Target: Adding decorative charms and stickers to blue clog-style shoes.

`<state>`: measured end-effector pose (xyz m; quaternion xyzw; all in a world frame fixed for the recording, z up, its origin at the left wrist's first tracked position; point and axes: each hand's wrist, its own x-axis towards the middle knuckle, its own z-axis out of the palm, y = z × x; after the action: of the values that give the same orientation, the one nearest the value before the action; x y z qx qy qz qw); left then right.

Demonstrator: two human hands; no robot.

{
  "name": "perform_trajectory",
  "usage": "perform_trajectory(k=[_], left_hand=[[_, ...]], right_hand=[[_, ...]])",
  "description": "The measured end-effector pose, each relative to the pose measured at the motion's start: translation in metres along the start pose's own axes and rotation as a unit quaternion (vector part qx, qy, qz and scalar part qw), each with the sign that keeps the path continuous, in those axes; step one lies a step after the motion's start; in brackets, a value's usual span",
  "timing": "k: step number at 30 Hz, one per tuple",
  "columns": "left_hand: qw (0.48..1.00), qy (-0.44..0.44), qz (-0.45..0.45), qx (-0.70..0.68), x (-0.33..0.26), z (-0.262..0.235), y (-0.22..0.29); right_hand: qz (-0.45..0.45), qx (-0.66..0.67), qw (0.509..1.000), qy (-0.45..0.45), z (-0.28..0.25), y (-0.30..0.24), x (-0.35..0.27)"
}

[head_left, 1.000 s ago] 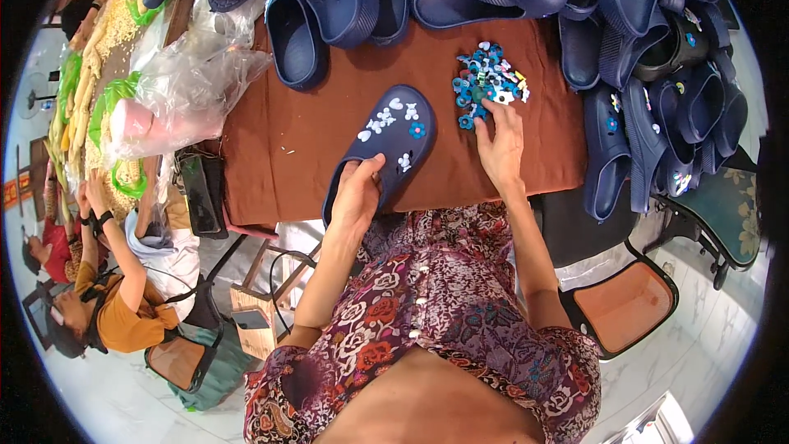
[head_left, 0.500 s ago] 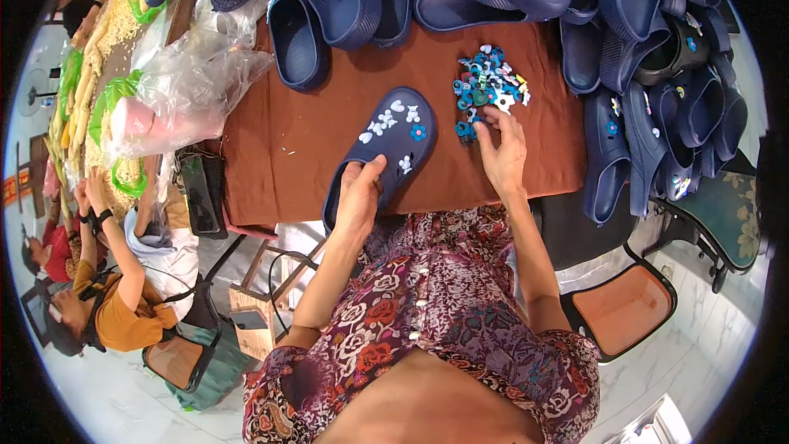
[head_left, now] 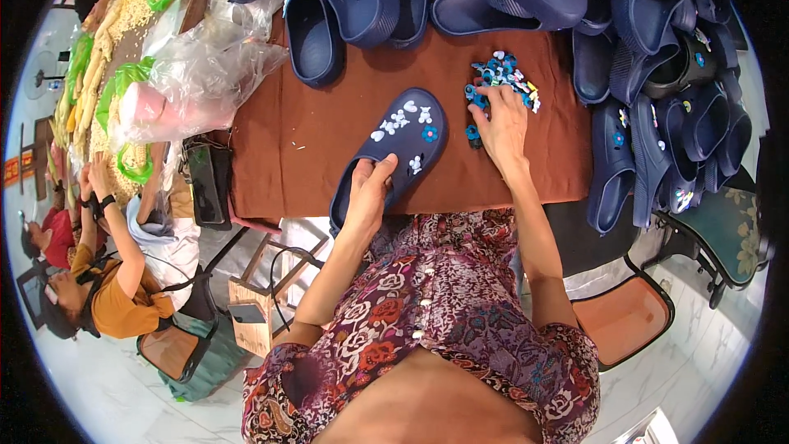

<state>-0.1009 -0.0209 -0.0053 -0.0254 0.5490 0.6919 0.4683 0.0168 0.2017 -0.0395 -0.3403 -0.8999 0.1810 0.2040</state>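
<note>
A navy clog is in my left hand, which grips it at the opening, thumb on top and fingers inside. White bear-like and heart-shaped charms and a blue flower charm sit on the clog's upper. To its right, a small pile of shoe charms in blue, white, black and yellow lies on the brown cloth. My right hand reaches onto the near side of this pile, thumb apart from the fingers. The fingertips touch the charms, and I see none lifted.
Stacks of navy clogs line the far edge and the right side. Clear plastic bags with something pink lie at the left. Beyond them, a person in an orange shirt works at another table. An orange-seated chair stands at the right.
My right hand has moved farther over the charm pile, its fingers now covering part of it. My left hand still holds the clog. The whole view has shifted slightly.
</note>
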Motion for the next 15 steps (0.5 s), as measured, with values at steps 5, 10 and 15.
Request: perform_trajectory(k=[5,10,15], left_hand=[[1.000,0.003,0.010,0.000,0.000,0.001,0.000],[1.000,0.007,0.001,0.012,0.002,-0.006,-0.004],[1.000,-0.001,0.012,0.017,0.004,-0.003,-0.003]], right_hand=[[0.003,-0.022,1.000,0.008,-0.003,-0.007,0.005],[-0.059,-0.005,0.998,0.019,0.009,-0.004,0.012],[-0.069,-0.057,0.995,0.042,0.012,0.000,0.016]])
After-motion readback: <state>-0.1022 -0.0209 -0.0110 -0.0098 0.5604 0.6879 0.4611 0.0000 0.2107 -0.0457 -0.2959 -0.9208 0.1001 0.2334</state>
